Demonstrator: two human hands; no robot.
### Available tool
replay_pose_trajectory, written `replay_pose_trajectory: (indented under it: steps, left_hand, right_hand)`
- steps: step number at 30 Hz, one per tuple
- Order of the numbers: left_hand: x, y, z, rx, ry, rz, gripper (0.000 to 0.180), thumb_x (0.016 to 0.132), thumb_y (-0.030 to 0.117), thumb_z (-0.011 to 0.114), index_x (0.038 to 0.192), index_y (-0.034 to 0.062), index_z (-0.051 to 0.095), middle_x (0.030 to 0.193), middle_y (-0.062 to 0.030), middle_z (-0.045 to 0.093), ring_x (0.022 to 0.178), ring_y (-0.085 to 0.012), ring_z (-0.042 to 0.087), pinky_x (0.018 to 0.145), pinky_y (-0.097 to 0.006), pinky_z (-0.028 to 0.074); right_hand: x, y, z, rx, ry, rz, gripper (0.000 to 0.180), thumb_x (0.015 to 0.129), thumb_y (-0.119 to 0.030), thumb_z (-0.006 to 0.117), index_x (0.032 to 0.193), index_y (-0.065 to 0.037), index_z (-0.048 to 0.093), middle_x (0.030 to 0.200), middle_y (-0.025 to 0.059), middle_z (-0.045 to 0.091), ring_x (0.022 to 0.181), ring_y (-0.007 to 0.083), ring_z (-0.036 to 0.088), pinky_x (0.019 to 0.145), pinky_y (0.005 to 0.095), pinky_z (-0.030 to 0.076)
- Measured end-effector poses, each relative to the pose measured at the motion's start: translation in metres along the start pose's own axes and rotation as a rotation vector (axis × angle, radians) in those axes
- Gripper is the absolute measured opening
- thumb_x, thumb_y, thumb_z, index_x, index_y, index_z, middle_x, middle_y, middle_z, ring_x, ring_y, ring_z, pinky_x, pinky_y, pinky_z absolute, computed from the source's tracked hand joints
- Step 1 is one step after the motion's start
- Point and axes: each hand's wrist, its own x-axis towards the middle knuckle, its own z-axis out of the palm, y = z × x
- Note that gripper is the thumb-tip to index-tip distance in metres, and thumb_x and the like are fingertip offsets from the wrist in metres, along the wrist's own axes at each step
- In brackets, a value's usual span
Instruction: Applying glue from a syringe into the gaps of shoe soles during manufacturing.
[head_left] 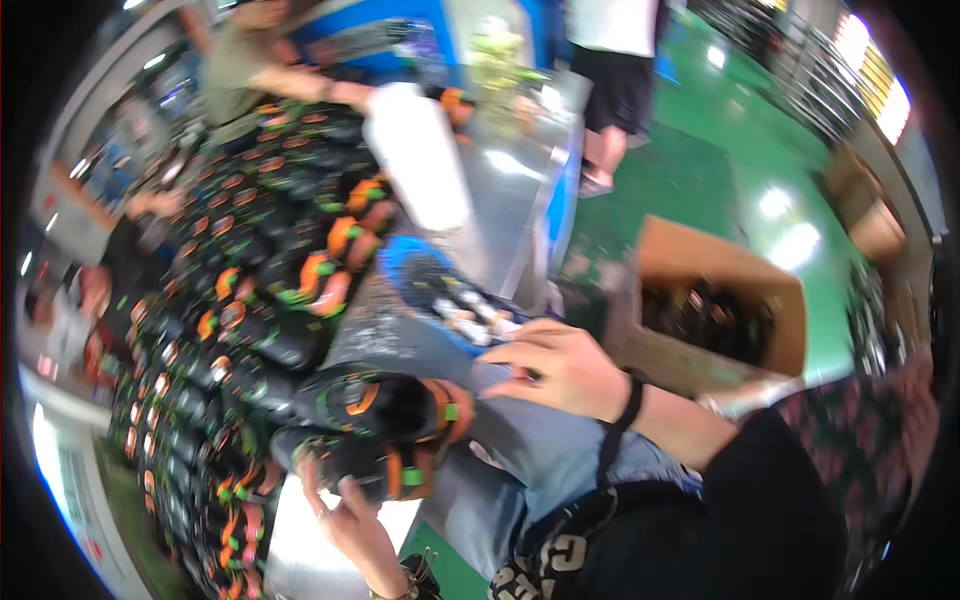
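Showing a workbench from above, the view runs from a dense heap of shoes at far left to an open cardboard box at right. Each shoe in the heap is black with orange and green trim; motion blur hides finer detail. Nearer the viewer, two shoes of the same kind lie stacked at the edge of the heap, their long axes running roughly left to right across the picture, toes seemingly toward the right, where an orange band with a green tab shows.

Left hand: it rises from the lower edge, directly below the stacked pair, fingers spread apart and fingertips touching the underside of the lower shoe. It cups the shoe from beneath; a full clasp cannot be confirmed. This hand is the nearer of the two.

Right hand: it lies to the right of the pair, just beside the toe end, fingers loosely curled and pointing left. Whether they pinch anything cannot be told. A dark band circles the wrist.

Behind the right hand sits a blue tray of small pale items on the grey table. Another person works at the far end; a second stands on the green floor.
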Motion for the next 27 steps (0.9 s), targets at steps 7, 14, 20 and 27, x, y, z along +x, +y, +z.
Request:
replay_pose_trajectory:
  steps: [7, 14, 20, 27]
  left_hand:
    - [-0.072, -0.110, 0.001, 0.193, 0.112, 0.104, 0.065, 0.092, 0.026, 0.058, 0.139, -0.0010, 0.022, 0.129, -0.0258, 0.036, 0.082, -0.0333, 0.062, 0.061, -0.034, 0.052]
    - [-0.075, -0.089, 0.003, 0.326, 0.392, 0.151, 0.038, 0.095, 0.020, 0.051, 0.125, -0.0018, 0.044, 0.107, -0.0144, 0.056, 0.080, -0.0239, 0.060, 0.063, -0.032, 0.052]
    - [-0.040, -0.116, 0.002, 0.257, 0.446, -0.068, 0.037, 0.095, 0.020, 0.050, 0.127, 0.0017, 0.044, 0.120, -0.0112, 0.053, 0.090, -0.0230, 0.058, 0.073, -0.037, 0.054]
    - [-0.050, -0.133, -0.002, 0.157, 0.267, -0.233, 0.043, 0.091, 0.018, 0.057, 0.125, -0.0046, 0.042, 0.075, -0.0138, 0.060, 0.074, -0.0237, 0.060, 0.068, -0.036, 0.050]
  right_hand:
    - [-0.007, -0.026, 0.016, 0.155, 0.126, -0.136, 0.025, 0.083, -0.027, 0.071, 0.071, -0.011, 0.055, 0.055, 0.0008, 0.049, 0.050, 0.0195, 0.051, 0.050, 0.0307, 0.037]
    - [0.020, -0.041, 0.043, 0.271, 0.054, -0.148, 0.030, 0.081, -0.032, 0.069, 0.070, -0.009, 0.053, 0.062, 0.0031, 0.049, 0.059, 0.0221, 0.053, 0.055, 0.0315, 0.039]
    - [0.046, -0.064, 0.093, 0.001, -0.271, -0.135, 0.043, 0.081, -0.030, 0.065, 0.112, -0.006, 0.048, 0.104, 0.0104, 0.052, 0.074, 0.0255, 0.062, 0.066, 0.0369, 0.052]
    - [0.058, -0.078, 0.089, 0.152, -0.477, -0.039, 0.057, 0.074, -0.015, 0.070, 0.121, -0.003, 0.039, 0.099, 0.0195, 0.055, 0.063, 0.0348, 0.064, 0.056, 0.0423, 0.052]
